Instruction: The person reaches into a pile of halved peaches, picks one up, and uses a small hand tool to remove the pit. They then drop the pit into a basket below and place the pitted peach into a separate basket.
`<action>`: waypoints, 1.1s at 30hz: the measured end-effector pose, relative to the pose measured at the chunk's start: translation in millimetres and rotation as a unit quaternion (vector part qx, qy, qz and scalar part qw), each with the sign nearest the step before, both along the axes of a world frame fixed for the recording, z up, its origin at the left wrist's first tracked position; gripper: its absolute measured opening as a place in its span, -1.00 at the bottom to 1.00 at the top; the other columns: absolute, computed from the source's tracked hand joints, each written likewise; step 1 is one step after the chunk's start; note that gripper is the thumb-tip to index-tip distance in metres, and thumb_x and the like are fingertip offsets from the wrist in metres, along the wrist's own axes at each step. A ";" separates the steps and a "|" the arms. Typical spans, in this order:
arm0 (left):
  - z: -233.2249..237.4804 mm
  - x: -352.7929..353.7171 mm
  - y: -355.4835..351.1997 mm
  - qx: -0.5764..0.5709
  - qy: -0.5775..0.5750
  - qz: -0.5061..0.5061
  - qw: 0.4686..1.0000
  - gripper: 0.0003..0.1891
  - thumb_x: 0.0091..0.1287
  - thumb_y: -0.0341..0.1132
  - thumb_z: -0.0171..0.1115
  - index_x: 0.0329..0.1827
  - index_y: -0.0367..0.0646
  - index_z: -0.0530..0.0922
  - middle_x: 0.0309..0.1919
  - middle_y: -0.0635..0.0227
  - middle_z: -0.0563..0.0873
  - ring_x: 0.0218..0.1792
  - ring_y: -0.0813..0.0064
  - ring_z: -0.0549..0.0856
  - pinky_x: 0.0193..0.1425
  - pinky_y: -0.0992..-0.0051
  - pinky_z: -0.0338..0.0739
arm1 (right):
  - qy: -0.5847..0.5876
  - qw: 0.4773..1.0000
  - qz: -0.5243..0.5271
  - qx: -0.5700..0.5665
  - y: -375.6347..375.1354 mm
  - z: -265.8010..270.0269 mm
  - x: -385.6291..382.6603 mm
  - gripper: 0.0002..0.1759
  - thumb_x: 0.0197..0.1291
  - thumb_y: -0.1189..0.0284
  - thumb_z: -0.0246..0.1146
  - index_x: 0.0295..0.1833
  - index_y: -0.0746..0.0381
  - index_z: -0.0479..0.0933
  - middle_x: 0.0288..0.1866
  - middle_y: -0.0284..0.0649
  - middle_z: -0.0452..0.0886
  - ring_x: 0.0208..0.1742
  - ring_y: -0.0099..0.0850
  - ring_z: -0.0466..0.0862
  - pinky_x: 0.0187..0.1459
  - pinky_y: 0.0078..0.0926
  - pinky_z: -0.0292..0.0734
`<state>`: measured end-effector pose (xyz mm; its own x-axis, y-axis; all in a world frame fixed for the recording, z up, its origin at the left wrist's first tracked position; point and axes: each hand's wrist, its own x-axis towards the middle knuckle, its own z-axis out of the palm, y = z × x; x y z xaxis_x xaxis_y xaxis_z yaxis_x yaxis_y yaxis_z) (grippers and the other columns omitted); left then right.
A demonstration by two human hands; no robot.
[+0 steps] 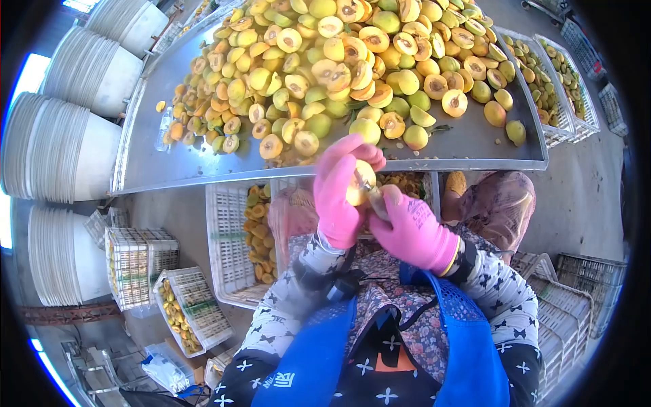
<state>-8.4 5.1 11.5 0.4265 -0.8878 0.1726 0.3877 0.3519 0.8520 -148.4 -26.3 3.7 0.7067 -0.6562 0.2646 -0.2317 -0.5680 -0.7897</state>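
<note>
Both hands wear pink gloves and meet just in front of the metal table edge. My left hand [339, 200] is wrapped round a halved yellow peach [357, 183], its cut side facing the right. In my right hand [415, 230] is a small pitting tool [377, 202], its metal tip against the stone area of the fruit. Fingers partly hide the tool's handle, so its full shape cannot be made out. Beyond the hands, a large heap of peach halves [332, 74] covers much of the metal table [461, 146].
Below the table edge stands a white crate [227, 237] with peach halves [258, 234]. More fruit-filled crates [542, 88] are at the right. Stacked white tubs [61, 146] line the left side, and a clear bottle [165, 129] lies on the table.
</note>
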 end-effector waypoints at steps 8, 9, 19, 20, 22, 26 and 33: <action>15.0 0.1 9.5 0.190 0.085 0.027 0.978 -0.64 0.55 -0.13 0.11 0.10 -0.30 0.52 -0.20 0.22 0.66 -0.15 0.35 0.68 -0.02 0.35 0.65 | 0.089 0.989 0.046 -0.105 -5.9 -17.0 -4.7 -0.71 0.19 0.39 0.31 -0.09 0.25 0.39 -0.37 -0.09 0.56 -0.35 -0.03 0.66 -0.35 -0.12 0.53; 19.2 -1.9 7.3 0.200 0.098 0.044 0.974 -0.61 0.55 -0.08 0.10 0.12 -0.27 0.52 -0.20 0.23 0.67 -0.14 0.33 0.70 0.01 0.33 0.66 | 0.062 0.994 0.047 -0.080 -3.0 -17.8 -3.1 -0.74 0.21 0.43 0.31 -0.08 0.25 0.39 -0.42 -0.10 0.55 -0.36 -0.05 0.66 -0.36 -0.13 0.53; 22.0 10.6 -1.3 0.112 0.028 -0.031 0.993 -0.66 0.53 -0.17 0.14 0.10 -0.30 0.57 -0.31 0.21 0.72 -0.29 0.33 0.73 -0.15 0.34 0.72 | -0.098 0.974 0.129 0.160 -2.5 11.4 -1.7 -0.73 0.16 0.43 0.33 -0.05 0.27 0.49 -0.45 -0.29 0.51 -0.54 -0.35 0.55 -0.50 -0.44 0.43; 24.2 16.6 0.1 0.120 0.038 -0.072 0.989 -0.67 0.53 -0.19 0.14 0.10 -0.31 0.57 -0.31 0.20 0.72 -0.30 0.32 0.73 -0.17 0.34 0.72 | -0.063 0.908 0.141 0.389 -7.4 28.2 -6.0 -0.76 0.18 0.43 0.32 -0.08 0.26 0.51 -0.46 -0.34 0.50 -0.57 -0.44 0.51 -0.52 -0.51 0.40; 27.4 19.3 -0.6 0.142 0.047 -0.112 0.982 -0.70 0.53 -0.24 0.13 0.05 -0.33 0.59 -0.34 0.19 0.73 -0.33 0.32 0.74 -0.22 0.37 0.71 | -0.046 0.775 0.165 0.608 -11.3 31.5 -8.1 -0.82 0.24 0.42 0.27 -0.10 0.25 0.52 -0.48 -0.42 0.49 -0.60 -0.63 0.46 -0.57 -0.65 0.32; 16.7 21.9 -1.3 0.161 -0.094 -0.103 0.977 -0.74 0.51 -0.30 0.14 0.03 -0.36 0.63 -0.35 0.22 0.75 -0.33 0.43 0.72 -0.23 0.49 0.65 | -0.032 0.748 0.179 0.638 -16.6 25.7 -11.6 -0.81 0.18 0.44 0.28 -0.13 0.28 0.51 -0.52 -0.38 0.49 -0.63 -0.59 0.46 -0.59 -0.62 0.31; 5.5 20.7 -0.7 0.168 -0.166 -0.041 0.971 -0.75 0.51 -0.35 0.14 0.06 -0.38 0.62 -0.37 0.24 0.75 -0.35 0.51 0.70 -0.23 0.54 0.61 | -0.039 0.733 0.184 0.653 -13.4 17.9 -6.4 -0.80 0.16 0.42 0.28 -0.16 0.29 0.49 -0.53 -0.36 0.50 -0.66 -0.57 0.47 -0.61 -0.60 0.32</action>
<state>12.4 4.5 17.0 0.3219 -0.9466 -0.0176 0.0865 0.0109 0.9962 -154.8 -39.7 21.6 0.9157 -0.1539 -0.3712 -0.1781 0.6725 -0.7183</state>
